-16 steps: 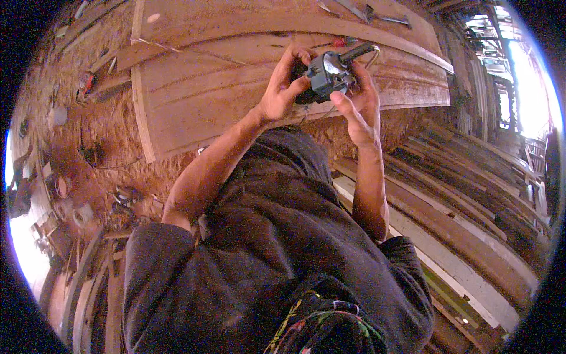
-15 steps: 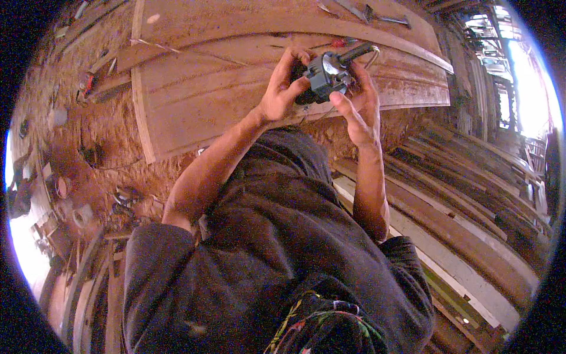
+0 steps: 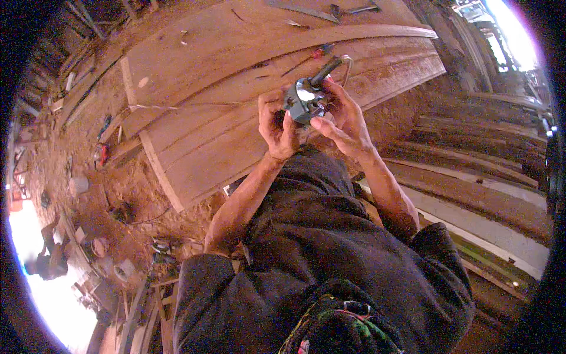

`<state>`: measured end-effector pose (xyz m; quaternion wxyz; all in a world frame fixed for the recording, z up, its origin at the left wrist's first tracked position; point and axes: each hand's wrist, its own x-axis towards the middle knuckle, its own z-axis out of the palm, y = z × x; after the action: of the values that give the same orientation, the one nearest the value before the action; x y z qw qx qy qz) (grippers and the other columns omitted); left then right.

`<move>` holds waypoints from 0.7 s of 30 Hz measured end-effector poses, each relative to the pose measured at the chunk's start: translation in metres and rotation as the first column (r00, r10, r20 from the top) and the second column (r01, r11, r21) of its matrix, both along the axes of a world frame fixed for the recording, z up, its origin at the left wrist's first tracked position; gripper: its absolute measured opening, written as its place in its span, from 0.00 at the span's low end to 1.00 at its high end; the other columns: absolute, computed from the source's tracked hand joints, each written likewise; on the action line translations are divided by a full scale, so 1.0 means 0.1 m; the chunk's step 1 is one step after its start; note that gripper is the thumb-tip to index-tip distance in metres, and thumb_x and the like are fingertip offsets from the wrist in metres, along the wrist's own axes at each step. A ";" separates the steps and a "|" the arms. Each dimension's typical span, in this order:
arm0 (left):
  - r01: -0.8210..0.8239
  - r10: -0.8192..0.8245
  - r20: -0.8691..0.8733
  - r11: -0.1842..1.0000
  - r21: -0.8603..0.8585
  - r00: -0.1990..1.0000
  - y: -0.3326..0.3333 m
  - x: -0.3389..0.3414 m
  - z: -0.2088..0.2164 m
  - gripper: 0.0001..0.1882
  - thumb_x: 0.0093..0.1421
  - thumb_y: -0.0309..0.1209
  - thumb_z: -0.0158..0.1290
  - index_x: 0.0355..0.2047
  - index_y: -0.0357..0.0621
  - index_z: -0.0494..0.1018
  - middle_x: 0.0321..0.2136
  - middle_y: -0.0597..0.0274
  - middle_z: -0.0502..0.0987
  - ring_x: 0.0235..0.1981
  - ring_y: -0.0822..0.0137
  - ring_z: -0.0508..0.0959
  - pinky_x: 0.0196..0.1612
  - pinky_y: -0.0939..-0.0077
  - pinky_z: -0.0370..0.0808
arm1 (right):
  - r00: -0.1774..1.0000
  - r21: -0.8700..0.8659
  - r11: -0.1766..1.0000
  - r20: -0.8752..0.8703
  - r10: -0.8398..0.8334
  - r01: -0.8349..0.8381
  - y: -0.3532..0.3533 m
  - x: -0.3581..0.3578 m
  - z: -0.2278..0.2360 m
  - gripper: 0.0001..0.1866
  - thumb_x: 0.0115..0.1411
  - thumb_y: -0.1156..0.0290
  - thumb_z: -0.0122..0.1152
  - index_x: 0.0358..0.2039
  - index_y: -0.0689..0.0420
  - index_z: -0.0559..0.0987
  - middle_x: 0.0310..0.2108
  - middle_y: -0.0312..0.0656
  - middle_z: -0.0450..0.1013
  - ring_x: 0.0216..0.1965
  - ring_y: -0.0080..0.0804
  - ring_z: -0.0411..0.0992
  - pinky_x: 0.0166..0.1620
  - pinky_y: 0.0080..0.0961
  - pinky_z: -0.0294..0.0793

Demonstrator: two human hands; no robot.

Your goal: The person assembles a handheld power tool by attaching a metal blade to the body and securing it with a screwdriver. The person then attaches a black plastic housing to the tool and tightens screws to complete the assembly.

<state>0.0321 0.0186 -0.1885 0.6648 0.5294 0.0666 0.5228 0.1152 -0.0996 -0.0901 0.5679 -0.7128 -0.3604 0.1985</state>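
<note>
Both hands hold a dark grey, blocky tool part [image 3: 304, 106] with a shiny silver patch. A black cylindrical stem [image 3: 325, 71] sticks out of its far right side, and a pale cord [image 3: 349, 66] loops beside the stem. My left hand [image 3: 276, 128] is closed around its left side, thumb on the near face. From the right, my right hand [image 3: 346, 121] grips it, with the thumb at its near right edge. Fingers behind the part are hidden. Just beyond it, a red-handled screwdriver [image 3: 318, 53] lies on the wooden boards [image 3: 206, 133].
Metal tools [image 3: 303, 10] lie at the boards' far edge. A red tool [image 3: 102, 154] rests on the dusty ground to the left, with a pale cup-like container [image 3: 78, 186] nearby. Stacked planks [image 3: 471, 203] fill the right side.
The view has turned and shifted, so boards and ground appear tilted and lower. Both hands still hold the grey part, which shows more of its silver face.
</note>
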 end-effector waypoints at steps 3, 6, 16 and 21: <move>-0.022 0.024 -0.024 0.997 0.071 0.999 -0.02 0.02 -0.04 0.06 0.64 0.24 0.51 0.38 0.33 0.70 0.45 0.45 0.72 0.50 0.52 0.75 0.55 0.60 0.71 | 0.999 0.060 0.998 -0.015 0.034 -0.034 -0.01 0.00 0.02 0.43 0.52 0.59 0.74 0.64 0.64 0.66 0.59 0.46 0.69 0.61 0.38 0.66 0.65 0.36 0.62; -0.089 0.090 -0.001 0.986 0.140 0.996 -0.03 0.04 0.06 0.05 0.64 0.25 0.51 0.35 0.34 0.70 0.44 0.44 0.73 0.49 0.50 0.75 0.55 0.57 0.71 | 1.000 0.050 0.999 0.018 0.001 -0.002 -0.07 0.03 -0.06 0.45 0.51 0.60 0.75 0.65 0.64 0.65 0.62 0.47 0.66 0.63 0.38 0.65 0.65 0.36 0.63; -0.025 0.019 0.059 0.993 0.117 0.998 0.06 0.04 -0.11 0.09 0.67 0.29 0.53 0.34 0.34 0.70 0.51 0.36 0.74 0.51 0.47 0.75 0.55 0.56 0.72 | 0.994 -0.118 0.993 0.113 -0.003 0.016 -0.05 0.04 -0.11 0.46 0.53 0.63 0.72 0.67 0.67 0.61 0.64 0.48 0.64 0.65 0.39 0.64 0.68 0.37 0.61; -0.066 0.063 0.019 0.974 0.216 0.998 0.08 -0.01 -0.10 0.08 0.65 0.27 0.54 0.34 0.33 0.70 0.50 0.34 0.74 0.51 0.45 0.76 0.54 0.55 0.72 | 0.967 -0.216 0.976 0.252 0.026 0.030 0.01 0.00 0.02 0.47 0.51 0.66 0.74 0.67 0.65 0.60 0.65 0.48 0.60 0.65 0.40 0.63 0.65 0.37 0.67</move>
<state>0.0306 0.0264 -0.1985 0.5863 0.5930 0.0223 0.5515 0.1152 -0.0984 -0.0877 0.4358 -0.7907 -0.4054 0.1435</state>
